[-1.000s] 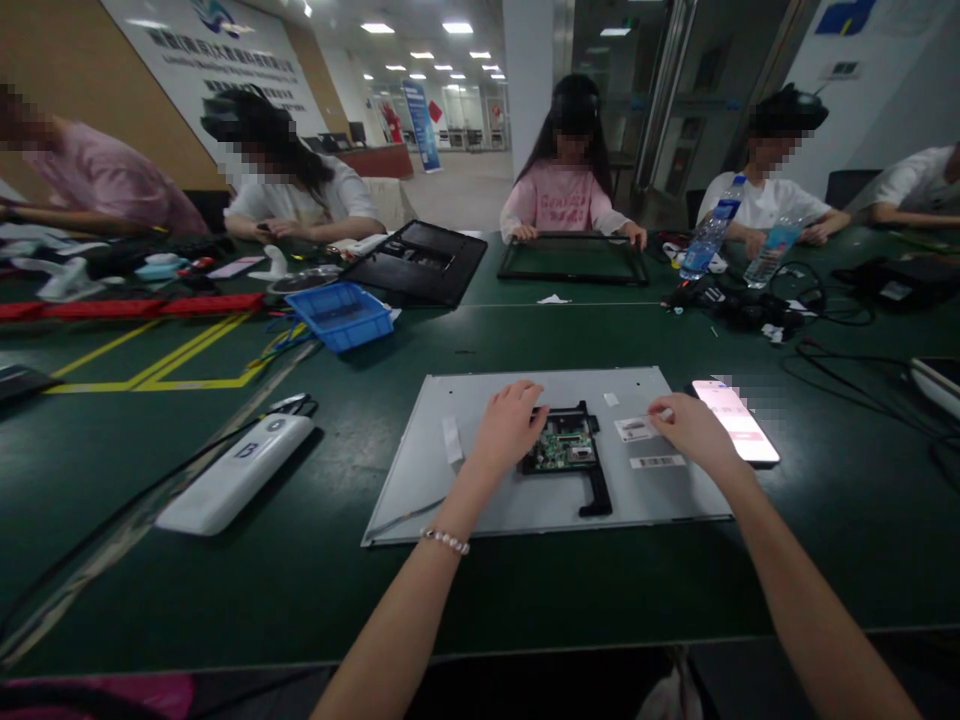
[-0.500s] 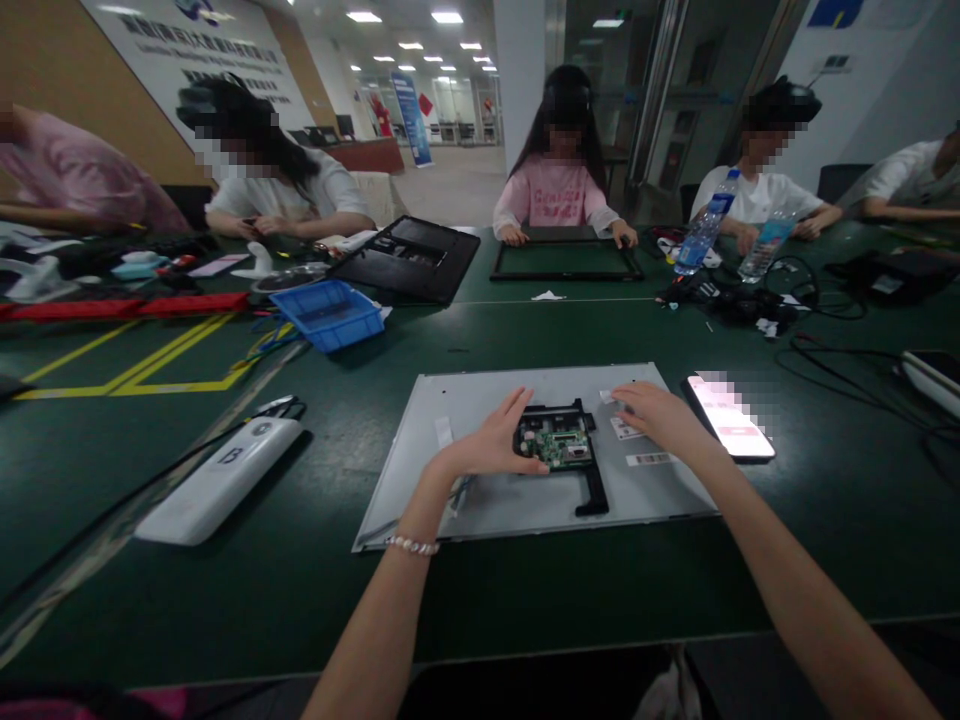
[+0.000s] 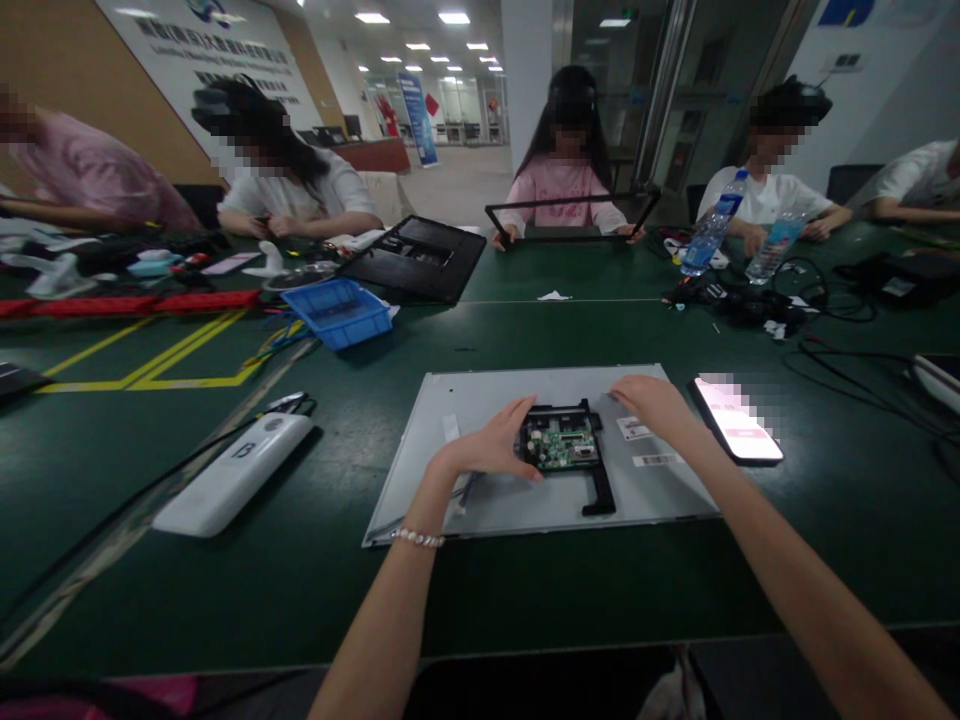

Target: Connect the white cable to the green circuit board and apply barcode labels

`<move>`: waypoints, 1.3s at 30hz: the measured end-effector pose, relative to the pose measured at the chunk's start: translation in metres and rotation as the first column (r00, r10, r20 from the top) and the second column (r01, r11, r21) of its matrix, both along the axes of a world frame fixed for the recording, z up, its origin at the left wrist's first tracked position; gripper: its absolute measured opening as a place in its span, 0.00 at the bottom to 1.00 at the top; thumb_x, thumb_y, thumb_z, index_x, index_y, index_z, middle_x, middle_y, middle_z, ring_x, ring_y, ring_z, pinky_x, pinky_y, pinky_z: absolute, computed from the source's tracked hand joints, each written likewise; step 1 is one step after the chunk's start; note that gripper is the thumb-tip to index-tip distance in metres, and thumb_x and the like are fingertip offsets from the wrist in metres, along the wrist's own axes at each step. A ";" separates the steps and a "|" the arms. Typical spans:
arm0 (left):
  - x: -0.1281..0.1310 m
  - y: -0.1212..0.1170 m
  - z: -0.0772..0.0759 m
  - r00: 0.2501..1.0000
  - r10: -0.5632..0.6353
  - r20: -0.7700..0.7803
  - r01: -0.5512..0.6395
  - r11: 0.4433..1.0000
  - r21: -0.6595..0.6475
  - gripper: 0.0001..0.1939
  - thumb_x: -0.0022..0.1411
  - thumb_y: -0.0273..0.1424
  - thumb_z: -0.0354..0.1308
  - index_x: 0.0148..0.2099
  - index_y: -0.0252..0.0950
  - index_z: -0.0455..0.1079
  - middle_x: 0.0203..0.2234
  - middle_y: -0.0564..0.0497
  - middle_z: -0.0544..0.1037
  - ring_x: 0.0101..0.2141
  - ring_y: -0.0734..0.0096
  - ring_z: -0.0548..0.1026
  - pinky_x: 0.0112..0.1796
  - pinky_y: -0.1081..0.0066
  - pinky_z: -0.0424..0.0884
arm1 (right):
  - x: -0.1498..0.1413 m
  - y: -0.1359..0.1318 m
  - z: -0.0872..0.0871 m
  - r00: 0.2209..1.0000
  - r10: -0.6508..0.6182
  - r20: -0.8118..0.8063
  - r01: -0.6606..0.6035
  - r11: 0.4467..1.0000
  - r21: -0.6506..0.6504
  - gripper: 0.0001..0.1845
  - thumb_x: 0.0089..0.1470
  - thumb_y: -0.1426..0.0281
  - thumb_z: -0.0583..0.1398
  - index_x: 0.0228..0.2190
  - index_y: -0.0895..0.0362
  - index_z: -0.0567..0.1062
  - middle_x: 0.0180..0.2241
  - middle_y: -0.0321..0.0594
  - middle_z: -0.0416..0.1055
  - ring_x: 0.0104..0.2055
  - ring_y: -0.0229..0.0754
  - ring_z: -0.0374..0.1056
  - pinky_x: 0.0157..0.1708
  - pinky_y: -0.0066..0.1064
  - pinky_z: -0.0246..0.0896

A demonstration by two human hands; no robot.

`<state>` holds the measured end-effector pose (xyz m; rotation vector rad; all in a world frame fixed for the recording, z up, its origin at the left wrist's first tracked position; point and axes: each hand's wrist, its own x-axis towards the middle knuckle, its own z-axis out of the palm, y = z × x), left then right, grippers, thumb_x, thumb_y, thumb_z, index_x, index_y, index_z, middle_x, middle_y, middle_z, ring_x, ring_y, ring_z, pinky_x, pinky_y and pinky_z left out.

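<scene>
A flat grey display panel (image 3: 420, 450) lies on the table in front of me. On it sits a black bracket (image 3: 601, 480) carrying a green circuit board (image 3: 559, 450). My left hand (image 3: 499, 440) grips the left end of this bracket, thumb at the near edge and fingers at the far edge. Over the panel's far right part is my right hand (image 3: 649, 398), its fingers bent and drawn together at the surface beside a white label (image 3: 634, 428). Whatever its fingertips hold, if anything, is hidden. Thin cables (image 3: 463, 495) show beside my left wrist.
A lit phone (image 3: 736, 420) lies right of the panel, a white power bank (image 3: 234, 475) to the left. Farther back are a blue tray (image 3: 337, 312), a black back cover (image 3: 416, 258) and two bottles (image 3: 712, 225). Opposite, a person holds a black frame (image 3: 574, 205).
My right hand's fingers have drawn together and moved slightly toward the panel's far edge. My left hand stays at the bracket. The person opposite has tilted the black frame up off the table.
</scene>
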<state>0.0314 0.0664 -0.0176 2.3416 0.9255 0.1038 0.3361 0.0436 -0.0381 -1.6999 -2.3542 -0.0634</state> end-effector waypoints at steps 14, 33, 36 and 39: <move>-0.001 0.004 -0.010 0.998 -0.022 0.054 0.020 0.999 0.025 0.61 0.41 0.47 0.65 0.67 0.33 0.32 0.64 0.35 0.42 0.63 0.45 0.43 0.59 0.49 0.46 | -0.111 0.010 0.026 0.992 0.084 0.096 -0.079 0.995 -0.059 0.13 0.57 0.78 0.51 0.35 0.61 0.75 0.35 0.50 0.74 0.40 0.46 0.69 0.39 0.32 0.61; 0.001 0.002 -0.011 0.997 -0.067 0.048 0.064 0.997 0.049 0.60 0.41 0.48 0.64 0.67 0.36 0.32 0.65 0.38 0.37 0.63 0.44 0.40 0.59 0.50 0.45 | -0.116 0.008 0.013 0.993 0.034 -0.111 -0.054 0.982 -0.183 0.18 0.57 0.79 0.49 0.44 0.61 0.73 0.43 0.49 0.70 0.47 0.43 0.65 0.47 0.30 0.56; 0.000 0.002 -0.010 0.996 -0.074 0.042 0.071 0.996 0.060 0.60 0.41 0.47 0.64 0.67 0.37 0.31 0.65 0.39 0.38 0.63 0.44 0.41 0.59 0.49 0.45 | -0.110 0.011 0.013 0.981 0.052 -0.186 -0.093 0.971 -0.219 0.17 0.56 0.77 0.50 0.44 0.60 0.73 0.44 0.48 0.70 0.47 0.43 0.65 0.49 0.30 0.55; 0.000 0.002 -0.011 0.997 -0.070 0.031 0.068 0.996 0.055 0.60 0.42 0.48 0.64 0.67 0.36 0.31 0.65 0.38 0.37 0.63 0.45 0.40 0.59 0.49 0.45 | -0.110 0.013 0.015 0.975 0.043 -0.217 -0.091 0.971 -0.219 0.17 0.56 0.76 0.50 0.43 0.61 0.73 0.44 0.49 0.71 0.47 0.43 0.65 0.49 0.31 0.55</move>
